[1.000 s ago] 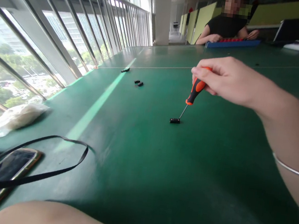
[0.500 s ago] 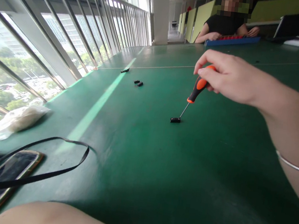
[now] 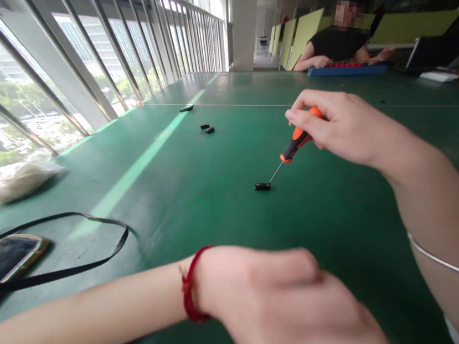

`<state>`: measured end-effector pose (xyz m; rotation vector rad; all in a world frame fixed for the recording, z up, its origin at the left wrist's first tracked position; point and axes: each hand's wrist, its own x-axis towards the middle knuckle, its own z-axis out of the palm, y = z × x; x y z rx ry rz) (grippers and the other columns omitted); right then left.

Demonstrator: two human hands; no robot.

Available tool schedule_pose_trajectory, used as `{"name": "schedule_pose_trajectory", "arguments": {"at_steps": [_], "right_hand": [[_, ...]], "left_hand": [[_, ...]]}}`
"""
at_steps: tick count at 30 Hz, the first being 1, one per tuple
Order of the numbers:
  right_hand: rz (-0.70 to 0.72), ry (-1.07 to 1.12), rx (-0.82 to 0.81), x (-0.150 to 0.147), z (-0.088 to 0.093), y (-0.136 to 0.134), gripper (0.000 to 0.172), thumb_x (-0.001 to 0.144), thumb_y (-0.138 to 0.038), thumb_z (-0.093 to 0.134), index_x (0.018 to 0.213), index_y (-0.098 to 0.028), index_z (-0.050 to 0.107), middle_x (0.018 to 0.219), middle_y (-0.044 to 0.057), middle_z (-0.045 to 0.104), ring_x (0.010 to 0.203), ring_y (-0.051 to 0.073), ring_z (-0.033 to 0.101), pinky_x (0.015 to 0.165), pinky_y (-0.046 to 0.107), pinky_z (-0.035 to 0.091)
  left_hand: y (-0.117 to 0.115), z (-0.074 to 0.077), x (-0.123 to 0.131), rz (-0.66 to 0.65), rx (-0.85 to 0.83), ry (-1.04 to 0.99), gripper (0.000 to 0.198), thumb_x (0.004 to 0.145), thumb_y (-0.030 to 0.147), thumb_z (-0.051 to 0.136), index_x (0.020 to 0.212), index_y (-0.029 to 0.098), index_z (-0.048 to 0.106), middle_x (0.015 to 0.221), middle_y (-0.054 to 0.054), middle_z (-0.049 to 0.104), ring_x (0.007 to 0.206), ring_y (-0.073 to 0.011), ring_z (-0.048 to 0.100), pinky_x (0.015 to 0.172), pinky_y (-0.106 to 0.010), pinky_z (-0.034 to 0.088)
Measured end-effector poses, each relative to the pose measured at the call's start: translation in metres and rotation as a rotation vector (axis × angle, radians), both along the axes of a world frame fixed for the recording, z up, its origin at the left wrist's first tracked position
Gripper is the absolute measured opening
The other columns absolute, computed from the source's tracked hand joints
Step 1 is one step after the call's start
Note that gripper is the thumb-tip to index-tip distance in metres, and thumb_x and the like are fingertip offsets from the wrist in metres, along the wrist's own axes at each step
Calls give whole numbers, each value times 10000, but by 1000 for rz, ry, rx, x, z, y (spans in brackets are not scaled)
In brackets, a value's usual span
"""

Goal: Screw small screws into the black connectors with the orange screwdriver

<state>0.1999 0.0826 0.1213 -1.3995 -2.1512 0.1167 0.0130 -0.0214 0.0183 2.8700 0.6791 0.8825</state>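
My right hand (image 3: 336, 121) is closed around the orange and black handle of a screwdriver (image 3: 295, 145). The thin shaft slants down to the left, and its tip meets the right end of a small black part (image 3: 263, 187) lying on the green tabletop (image 3: 192, 201). Low in the view, my left hand (image 3: 299, 314), with a red cord bracelet at the wrist, reaches across in front of me, back of the hand up. Motion blurs it and its fingers are hidden, so whatever it may hold does not show.
Two small black pieces (image 3: 207, 128) and a longer black piece (image 3: 187, 109) lie farther back. At left are a plastic bag (image 3: 15, 179), a black strap (image 3: 120, 242) and a phone (image 3: 0, 266). A person (image 3: 337, 45) sits across, behind a blue tray (image 3: 351, 70).
My left hand has come into view from the bottom edge, moving right. The screwdriver stays at the small black part in my right hand. The whole view has shifted slightly.
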Motion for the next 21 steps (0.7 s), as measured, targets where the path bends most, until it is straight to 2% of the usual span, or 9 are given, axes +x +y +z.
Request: {"name": "schedule_pose_trajectory", "arguments": {"at_steps": [2,3,5,7,10,13,15,18,21], "right_hand": [[16,-33,21,0,1,-1,258,882,-387,441,757,-207,577,608,2,528,548,127,421,553,301,282],[23,-38,19,0,2,-1,189,865,-343,467,782,-215,578,615,-4,527,551,128,419,552,299,285],[24,-18,-12,0,3,-1,72,813,-266,524,871,-241,558,623,-23,523,545,129,415,545,291,294],[12,8,-29,-1,3,-1,80,813,-294,528,874,-247,549,605,-30,507,531,129,411,537,286,296],[7,-5,-18,-1,3,-1,249,867,-402,456,742,-222,573,572,-17,478,520,121,397,542,289,285],[15,3,-13,-1,3,-1,94,817,-323,532,836,-239,572,606,-26,488,546,121,407,549,284,289],[10,17,-18,0,2,-1,118,797,-324,558,892,-255,552,614,-35,495,551,121,414,546,280,294],[5,6,-32,0,2,-2,231,855,-432,470,790,-234,569,565,-28,465,509,112,379,538,287,281],[13,22,-23,0,2,-3,117,828,-332,507,857,-242,574,576,-30,475,518,113,376,545,287,285]], "left_hand": [[36,13,0,-64,139,47,148,881,308,488,869,286,634,819,8,637,749,-145,579,638,-305,441],[54,16,-1,60,161,32,161,875,260,471,882,245,632,827,-14,631,762,-153,574,668,-311,441],[81,12,-6,312,63,-10,172,842,170,469,913,197,624,867,-34,621,794,-157,568,705,-303,450],[97,2,-11,411,-84,-47,174,816,171,513,956,183,617,916,-40,611,832,-164,571,733,-295,467],[102,-10,-17,420,-225,-48,210,819,216,550,1016,187,617,981,-47,604,913,-185,572,797,-314,485],[102,-14,-19,400,-290,-28,222,834,233,551,1037,196,634,1017,-50,606,960,-198,569,850,-337,485],[102,-13,-19,399,-293,-33,206,854,223,524,1014,202,652,1013,-48,611,962,-198,566,864,-342,482],[104,-13,-19,399,-263,-43,203,870,209,499,985,206,666,1009,-45,616,955,-197,560,868,-345,478],[104,-13,-19,395,-256,-33,196,866,208,506,979,207,666,1009,-43,622,950,-198,557,864,-347,478]]}}
